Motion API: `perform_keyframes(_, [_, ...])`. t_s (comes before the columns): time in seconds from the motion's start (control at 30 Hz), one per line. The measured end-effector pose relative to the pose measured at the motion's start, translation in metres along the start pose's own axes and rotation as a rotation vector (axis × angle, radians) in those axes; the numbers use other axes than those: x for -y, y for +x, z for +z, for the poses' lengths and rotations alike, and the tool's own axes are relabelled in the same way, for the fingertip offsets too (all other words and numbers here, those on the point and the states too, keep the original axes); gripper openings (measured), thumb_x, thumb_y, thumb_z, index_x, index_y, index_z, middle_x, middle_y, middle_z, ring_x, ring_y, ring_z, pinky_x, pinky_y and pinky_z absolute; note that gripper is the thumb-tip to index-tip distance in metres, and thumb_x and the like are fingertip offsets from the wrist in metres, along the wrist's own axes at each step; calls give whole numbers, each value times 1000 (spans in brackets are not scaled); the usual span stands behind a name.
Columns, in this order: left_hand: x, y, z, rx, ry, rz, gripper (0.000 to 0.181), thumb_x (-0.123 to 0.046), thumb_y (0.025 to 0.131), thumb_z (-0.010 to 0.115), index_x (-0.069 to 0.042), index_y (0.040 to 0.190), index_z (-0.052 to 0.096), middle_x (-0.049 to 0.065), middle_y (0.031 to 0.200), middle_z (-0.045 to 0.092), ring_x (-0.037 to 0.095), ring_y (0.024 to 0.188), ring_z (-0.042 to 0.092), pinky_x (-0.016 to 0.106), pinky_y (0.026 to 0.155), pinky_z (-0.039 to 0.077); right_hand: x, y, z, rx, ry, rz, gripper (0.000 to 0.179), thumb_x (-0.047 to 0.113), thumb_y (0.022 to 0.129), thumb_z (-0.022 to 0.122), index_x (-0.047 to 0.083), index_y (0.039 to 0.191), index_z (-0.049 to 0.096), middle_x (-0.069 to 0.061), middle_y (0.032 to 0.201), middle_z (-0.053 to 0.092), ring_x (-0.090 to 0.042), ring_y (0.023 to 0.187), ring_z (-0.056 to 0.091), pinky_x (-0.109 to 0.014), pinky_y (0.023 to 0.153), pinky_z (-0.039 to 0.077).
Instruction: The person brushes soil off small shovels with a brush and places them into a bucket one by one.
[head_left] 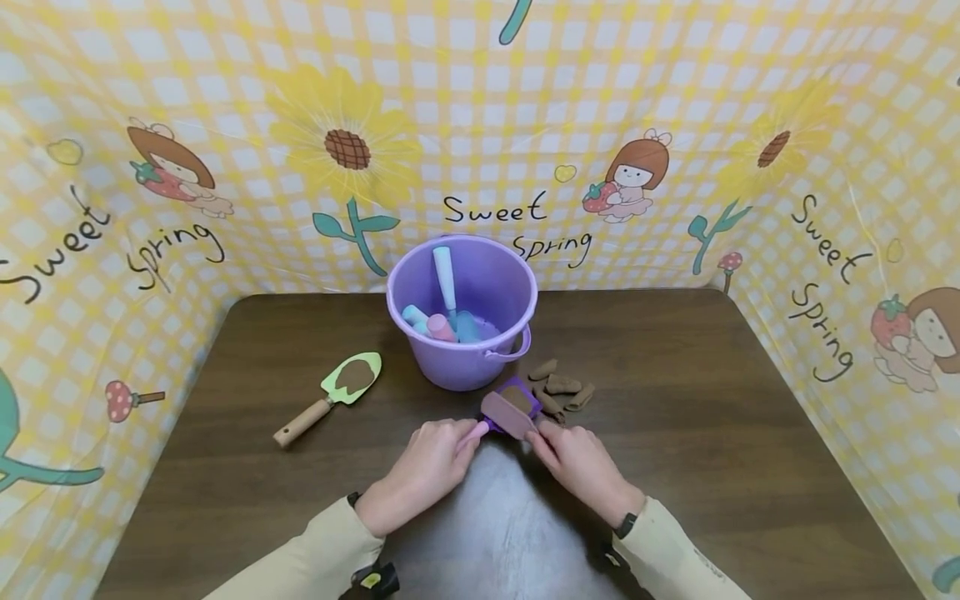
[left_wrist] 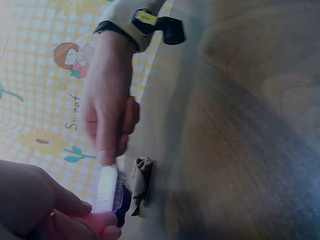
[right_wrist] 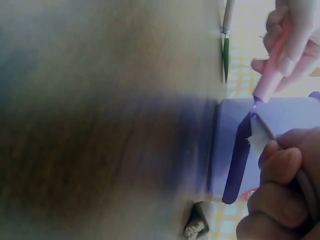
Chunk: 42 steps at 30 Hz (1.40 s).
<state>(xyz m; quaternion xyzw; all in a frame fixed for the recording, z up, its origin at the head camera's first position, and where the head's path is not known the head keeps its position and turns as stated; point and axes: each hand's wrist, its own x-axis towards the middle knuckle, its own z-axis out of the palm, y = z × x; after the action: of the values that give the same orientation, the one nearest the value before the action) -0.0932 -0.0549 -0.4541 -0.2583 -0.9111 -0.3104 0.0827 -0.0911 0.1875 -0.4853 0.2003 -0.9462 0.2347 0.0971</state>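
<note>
My left hand [head_left: 435, 462] grips the pink handle [right_wrist: 272, 75] of a small toy shovel with a purple blade [head_left: 528, 398]. A brown patch covers part of that blade. Between the thumb and fingers of my right hand [head_left: 588, 467] is a flat, pale pinkish-brown piece [head_left: 507, 417] with a rounded end. It lies across the near part of the blade and hides some of it; I cannot tell what it is made of. Several curled brown pieces [head_left: 562, 384] lie on the table just beyond the right hand.
Behind the hands stands a purple bucket [head_left: 457, 367] with blue- and pink-handled tools inside. To the left lies a green trowel [head_left: 352, 377] with a wooden handle and a brown patch on its blade. A yellow checked cloth [head_left: 480, 125] hangs around the dark wooden table [head_left: 697, 375].
</note>
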Motion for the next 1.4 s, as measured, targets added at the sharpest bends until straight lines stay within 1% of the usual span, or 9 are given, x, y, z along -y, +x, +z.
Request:
perform_keyframes(0.07, [-1,1,-2,-3,3,7,14,-10,99,70,-7,86,71,5,67,61,29,66,68,47,58,53,0,0,1,-7,-18,-2,32,21,102,68,16,76,50,11,60,32,-12,50,40,-32,48,37])
perform_keyframes(0.17, [-1,3,-3,-4,5,23,10,-9,99,70,-4,91,74,6,69,63,29,67,69,47,59,53,0,0,2,-39,-23,47,33,20,102,68,16,76,49,10,60,31,-13,50,41,-31,49,37])
perform_keyframes(0.33, [-3,3,-2,-5,8,39,7,-8,98,71,-3,95,75,7,70,64,28,67,69,46,59,54,1,-1,4,-75,23,125,38,20,104,66,16,72,45,10,60,30,-13,50,39,-30,48,37])
perform_keyframes(0.57, [-3,-1,4,2,8,43,4,-6,97,72,-3,95,75,7,70,63,27,66,68,44,59,55,3,-3,5,-75,69,215,42,20,105,63,15,68,44,9,58,31,-14,50,39,-31,47,36])
perform_keyframes(0.7, [-2,-1,5,-12,-3,47,7,-8,98,71,-3,93,74,6,69,64,26,66,69,44,59,55,1,-2,3,-80,76,204,41,18,105,64,15,68,44,9,59,31,-11,50,37,-29,47,35])
perform_keyframes(0.83, [1,0,4,-39,-21,29,9,-9,98,72,-3,100,77,7,75,70,26,71,73,46,63,57,0,-1,2,-68,69,100,38,18,102,67,16,70,46,11,59,32,-9,49,37,-27,47,34])
perform_keyframes(0.93, [2,1,2,-33,-24,15,12,-10,98,71,-2,104,78,8,80,73,27,74,74,46,65,58,-1,-1,1,-54,26,49,36,20,102,69,18,73,48,12,60,31,-10,51,39,-28,49,36])
perform_keyframes(1.13, [1,2,2,-38,-17,46,11,-11,100,70,-3,101,78,6,76,71,27,72,73,46,63,57,-3,-3,1,-77,38,121,38,19,102,68,16,71,47,11,59,31,-12,50,39,-28,48,35])
perform_keyframes(1.4, [0,4,3,-63,-22,59,14,-10,99,71,-1,106,78,9,81,74,26,75,74,44,66,59,-3,0,2,-101,96,193,41,17,105,63,14,69,44,9,60,29,-12,52,37,-29,49,33])
